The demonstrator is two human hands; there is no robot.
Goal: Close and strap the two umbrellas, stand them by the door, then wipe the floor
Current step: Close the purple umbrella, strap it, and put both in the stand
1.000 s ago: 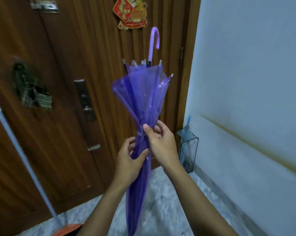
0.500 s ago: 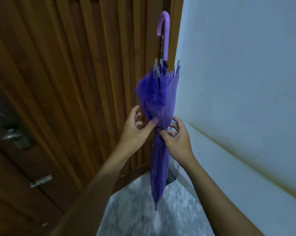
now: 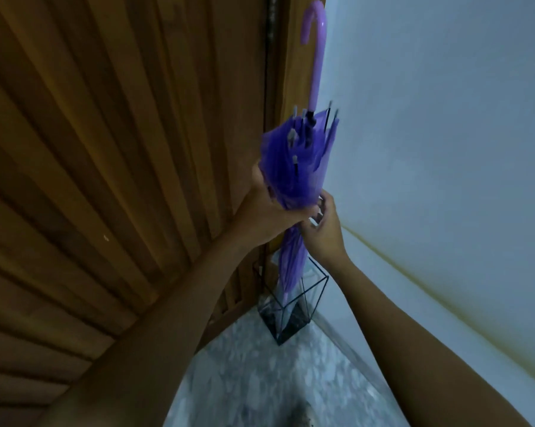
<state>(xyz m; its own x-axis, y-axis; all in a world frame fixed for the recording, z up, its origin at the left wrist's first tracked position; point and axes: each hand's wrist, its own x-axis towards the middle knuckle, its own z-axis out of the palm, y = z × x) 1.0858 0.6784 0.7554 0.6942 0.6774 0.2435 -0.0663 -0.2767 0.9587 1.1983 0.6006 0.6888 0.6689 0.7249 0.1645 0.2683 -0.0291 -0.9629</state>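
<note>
Roughly mid-task: purple umbrella [image 3: 297, 161] is folded shut and held upright, hooked handle [image 3: 317, 57] on top, in the corner where the wooden door [image 3: 121, 149] meets the pale wall [image 3: 445, 134]. Left hand [image 3: 269, 211] is clenched round the bunched canopy at its waist. Right hand [image 3: 324, 232] has its fingers curled in at the same spot from the other side and looks to be pinching the gathered folds or the strap; blur hides whether the strap is fastened. The tip [image 3: 286, 298] hangs at the open top of a black wire stand [image 3: 291, 322] on the marble floor [image 3: 260, 380] just beside the door, not yet let go. So closing looks done for this one, strapping is uncertain, and standing it is under way. Something pale sits in the stand already; can't tell if it's the second umbrella. No cloth or mop in view, so the floor wipe is probably still to do.
</note>
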